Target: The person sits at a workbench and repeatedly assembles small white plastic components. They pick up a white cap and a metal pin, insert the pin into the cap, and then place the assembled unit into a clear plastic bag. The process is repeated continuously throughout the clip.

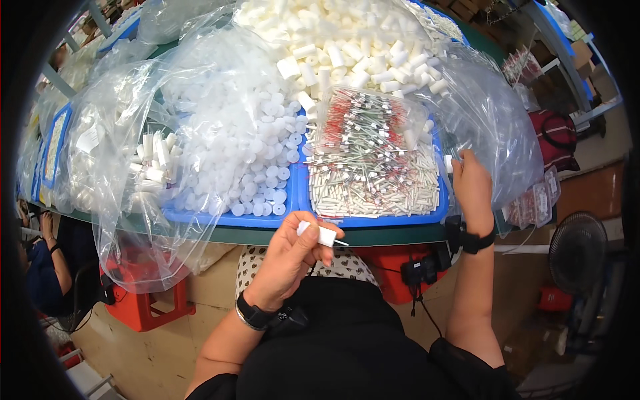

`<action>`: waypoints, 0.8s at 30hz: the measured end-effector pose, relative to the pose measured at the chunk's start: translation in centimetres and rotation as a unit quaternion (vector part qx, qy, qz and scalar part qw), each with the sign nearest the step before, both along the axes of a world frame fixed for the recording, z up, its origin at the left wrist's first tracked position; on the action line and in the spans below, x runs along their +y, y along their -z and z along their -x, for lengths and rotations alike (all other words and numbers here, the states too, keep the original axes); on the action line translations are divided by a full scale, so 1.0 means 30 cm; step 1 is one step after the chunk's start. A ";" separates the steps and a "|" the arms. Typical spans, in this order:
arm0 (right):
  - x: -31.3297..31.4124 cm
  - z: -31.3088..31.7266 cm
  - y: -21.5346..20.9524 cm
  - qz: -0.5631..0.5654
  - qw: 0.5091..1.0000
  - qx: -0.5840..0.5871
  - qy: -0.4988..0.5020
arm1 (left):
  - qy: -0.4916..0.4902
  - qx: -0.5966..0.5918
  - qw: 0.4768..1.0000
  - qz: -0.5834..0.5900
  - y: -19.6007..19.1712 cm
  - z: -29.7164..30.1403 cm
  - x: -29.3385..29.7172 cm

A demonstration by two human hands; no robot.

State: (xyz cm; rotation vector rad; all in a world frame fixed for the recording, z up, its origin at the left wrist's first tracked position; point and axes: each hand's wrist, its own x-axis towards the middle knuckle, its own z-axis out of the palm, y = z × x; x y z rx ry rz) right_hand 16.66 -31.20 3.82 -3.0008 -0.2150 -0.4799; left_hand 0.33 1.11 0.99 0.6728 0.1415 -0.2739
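Both grips clasp something white, one piece apiece

The left hand pinches one white cylinder with one metal pin jutting out, near the tabletop edge; the right hand grasps one small white piece beside the second of two blue trays, whose translucent discs and red-wired components are too many to count

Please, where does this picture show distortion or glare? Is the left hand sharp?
Head view: the front edge of the green table bows; head view: glare streaks the plastic bag at right; head view: the left hand looks fairly sharp.
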 end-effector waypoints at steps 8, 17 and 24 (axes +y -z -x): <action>-0.049 -0.113 0.051 0.001 0.999 0.049 0.009 | 0.018 0.020 0.999 -0.044 0.005 0.010 0.009; 0.053 -0.211 0.020 0.051 0.993 0.022 -0.102 | 0.027 0.028 0.997 -0.059 0.004 0.009 -0.008; -0.105 -0.202 0.016 0.053 0.998 0.012 0.025 | -0.019 0.041 0.997 -0.055 0.033 0.013 0.014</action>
